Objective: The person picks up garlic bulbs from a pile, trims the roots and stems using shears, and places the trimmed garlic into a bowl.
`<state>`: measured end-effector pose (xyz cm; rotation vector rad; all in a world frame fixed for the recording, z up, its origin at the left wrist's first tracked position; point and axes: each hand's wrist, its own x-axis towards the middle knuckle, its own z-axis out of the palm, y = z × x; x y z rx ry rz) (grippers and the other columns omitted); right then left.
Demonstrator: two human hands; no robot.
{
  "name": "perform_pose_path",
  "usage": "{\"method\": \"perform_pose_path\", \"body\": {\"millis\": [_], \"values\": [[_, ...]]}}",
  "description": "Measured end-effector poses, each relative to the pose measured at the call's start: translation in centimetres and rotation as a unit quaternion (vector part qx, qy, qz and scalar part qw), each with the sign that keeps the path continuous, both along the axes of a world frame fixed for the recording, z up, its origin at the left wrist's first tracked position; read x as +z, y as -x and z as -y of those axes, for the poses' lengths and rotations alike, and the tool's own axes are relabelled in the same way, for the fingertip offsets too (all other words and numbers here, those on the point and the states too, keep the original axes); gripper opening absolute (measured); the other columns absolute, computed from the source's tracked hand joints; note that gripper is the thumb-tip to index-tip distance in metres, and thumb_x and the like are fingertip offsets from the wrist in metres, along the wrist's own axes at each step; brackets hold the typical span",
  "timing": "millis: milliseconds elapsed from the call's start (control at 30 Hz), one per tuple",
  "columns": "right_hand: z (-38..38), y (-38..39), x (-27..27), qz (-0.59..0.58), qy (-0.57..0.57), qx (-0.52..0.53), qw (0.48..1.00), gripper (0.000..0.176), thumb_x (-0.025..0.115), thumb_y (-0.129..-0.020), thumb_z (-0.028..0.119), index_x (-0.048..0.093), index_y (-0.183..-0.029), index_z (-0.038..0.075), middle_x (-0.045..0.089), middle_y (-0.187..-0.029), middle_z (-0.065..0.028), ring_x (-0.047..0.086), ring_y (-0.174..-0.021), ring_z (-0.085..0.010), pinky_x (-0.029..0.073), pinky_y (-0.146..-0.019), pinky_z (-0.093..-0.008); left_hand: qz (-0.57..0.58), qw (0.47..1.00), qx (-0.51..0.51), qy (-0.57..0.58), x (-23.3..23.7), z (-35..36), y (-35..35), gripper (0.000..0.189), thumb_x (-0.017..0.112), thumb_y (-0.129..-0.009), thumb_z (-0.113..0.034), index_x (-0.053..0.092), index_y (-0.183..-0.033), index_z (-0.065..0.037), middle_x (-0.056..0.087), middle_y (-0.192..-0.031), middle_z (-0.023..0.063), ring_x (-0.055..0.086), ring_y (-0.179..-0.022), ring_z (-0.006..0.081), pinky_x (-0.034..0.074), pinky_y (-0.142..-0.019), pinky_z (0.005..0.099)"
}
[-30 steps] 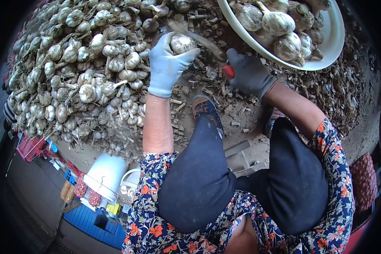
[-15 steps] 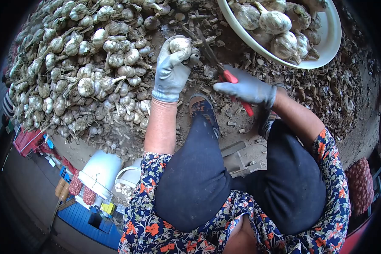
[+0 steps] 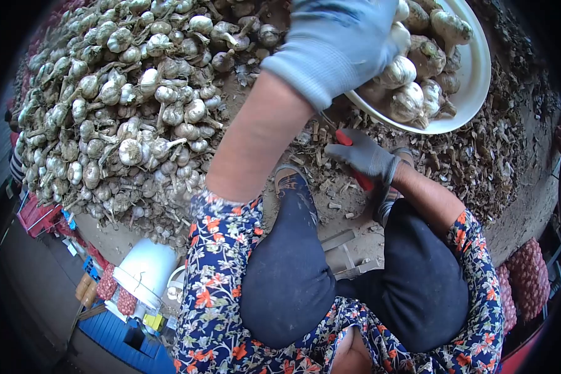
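Observation:
My left hand (image 3: 340,47), in a pale grey-blue glove, reaches over the left rim of a white basin (image 3: 480,93). Its fingertips are beside garlic bulbs (image 3: 408,101) in the basin; whether they hold a bulb is hidden. Lower down, my right hand (image 3: 364,153), also gloved, is closed around red-handled shears (image 3: 363,181). The shears' blades point up and left and are partly hidden under my left wrist. A large garlic pile (image 3: 131,112) covers the ground to the left.
Dry garlic trimmings (image 3: 461,162) litter the ground under and right of the basin. A small wooden stool (image 3: 346,249) stands between my legs. At the lower left is a white bucket (image 3: 144,268); filled red net sacks (image 3: 530,280) stand at the right.
My left hand has moved up and right from beside the shears to over the basin's edge. My right hand, with the shears, has shifted slightly down. The basin appears lower in view.

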<state>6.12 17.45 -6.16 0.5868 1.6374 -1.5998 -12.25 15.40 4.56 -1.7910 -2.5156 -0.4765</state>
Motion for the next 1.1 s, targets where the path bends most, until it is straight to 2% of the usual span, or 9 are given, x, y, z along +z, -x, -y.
{"method": "perform_pose_path", "body": {"millis": [133,200,267,333,533,700,933,1000,1100], "values": [[-1.2,-0.4,1.1,-0.035,-0.066,0.038,0.997,0.046,0.057,-0.085,0.042,0.056,-0.09,-0.004,0.062,-0.086,-0.022,0.061,-0.085,-0.0321,0.046,-0.079,-0.0412,0.191,0.961,-0.065,-0.187,0.3,5.2,5.1,0.058,0.051,-0.09,-0.04,0.046,-0.129,0.003,0.048,-0.125,0.0264,0.043,-0.118,0.0409,0.03,-0.101,0.0513],[-1.7,-0.9,1.1,-0.002,-0.055,0.04,0.998,0.047,0.057,-0.084,0.041,0.056,-0.094,-0.006,0.061,-0.094,-0.0254,0.06,-0.093,-0.0357,0.044,-0.084,-0.0424,0.35,0.877,0.311,-0.105,-1.6,5.1,4.8,0.036,0.059,-0.081,-0.001,0.048,-0.116,-0.002,0.06,-0.104,0.0136,0.062,-0.08,0.0186,0.054,-0.074,0.032],[-2.0,-1.5,0.1,-0.021,-0.058,0.008,0.998,0.046,0.058,-0.083,0.038,0.056,-0.094,-0.006,0.061,-0.093,-0.0249,0.06,-0.091,-0.0364,0.044,-0.084,-0.0419,0.006,0.988,0.153,-0.024,-12.8,6.6,9.4,0.034,0.06,-0.081,-0.012,0.056,-0.114,-0.005,0.059,-0.114,0.0156,0.062,-0.096,0.0274,0.05,-0.087,0.0397],[-2.2,-0.4,1.3,0.009,-0.038,0.009,0.999,0.043,0.058,-0.082,0.035,0.056,-0.095,-0.006,0.061,-0.091,-0.0239,0.06,-0.09,-0.0363,0.045,-0.083,-0.0408,0.091,0.935,0.193,0.283,-15.5,5.6,7.9,0.041,0.062,-0.079,-0.022,0.057,-0.116,-0.006,0.056,-0.119,0.0194,0.057,-0.108,0.034,0.045,-0.094,0.0424],[-1.2,0.2,-0.4,-0.176,-0.294,0.064,0.937,0.04,0.058,-0.082,0.028,0.051,-0.107,-0.003,0.059,-0.087,-0.0229,0.06,-0.085,-0.0375,0.046,-0.08,-0.0432,0.264,0.929,0.236,0.105,-15.5,10.3,6.4,0.057,0.073,-0.072,-0.029,0.053,-0.122,-0.01,0.057,-0.117,0.0192,0.057,-0.108,0.0338,0.046,-0.093,0.0402],[-0.6,2.6,0.7,-0.261,-0.329,0.029,0.907,0.041,0.062,-0.079,0.028,0.049,-0.107,0.002,0.057,-0.093,-0.0231,0.059,-0.085,-0.0389,0.047,-0.076,-0.0453,0.226,0.939,0.237,0.104,-12.3,12.4,2.1,0.069,0.078,-0.069,-0.033,0.05,-0.123,-0.002,0.058,-0.118,0.0189,0.056,-0.111,0.0327,0.046,-0.093,0.0391],[1.2,3.0,0.5,-0.162,-0.252,0.013,0.954,0.031,0.056,-0.085,0.03,0.05,-0.082,0.0,0.06,-0.074,-0.0218,0.062,-0.076,-0.0371,0.048,-0.068,-0.0446,0.248,0.936,0.232,0.091,-10.3,14.6,0.8,0.064,0.078,-0.069,-0.034,0.053,-0.117,0.0,0.062,-0.107,0.0211,0.061,-0.102,0.0347,0.048,-0.089,0.0398],[1.1,2.0,-0.2,-0.178,-0.249,0.007,0.952,0.03,0.056,-0.085,0.03,0.052,-0.083,0.0,0.06,-0.076,-0.0232,0.062,-0.077,-0.0386,0.047,-0.07,-0.0445,0.361,0.845,0.381,0.107,-11.0,15.6,0.4,0.059,0.073,-0.074,-0.044,0.058,-0.107,0.002,0.065,-0.097,0.0207,0.063,-0.094,0.0366,0.049,-0.087,0.0414],[1.2,1.0,-0.7,-0.116,-0.239,0.083,0.96,0.034,0.057,-0.083,0.033,0.054,-0.086,0.0,0.061,-0.08,-0.0253,0.061,-0.083,-0.0401,0.047,-0.075,-0.0449,0.236,0.822,0.445,0.266,-16.8,19.0,0.4,0.077,0.038,-0.086,-0.067,0.066,-0.097,0.004,0.063,-0.099,0.0289,0.062,-0.095,0.043,0.048,-0.084,0.0468]]}}
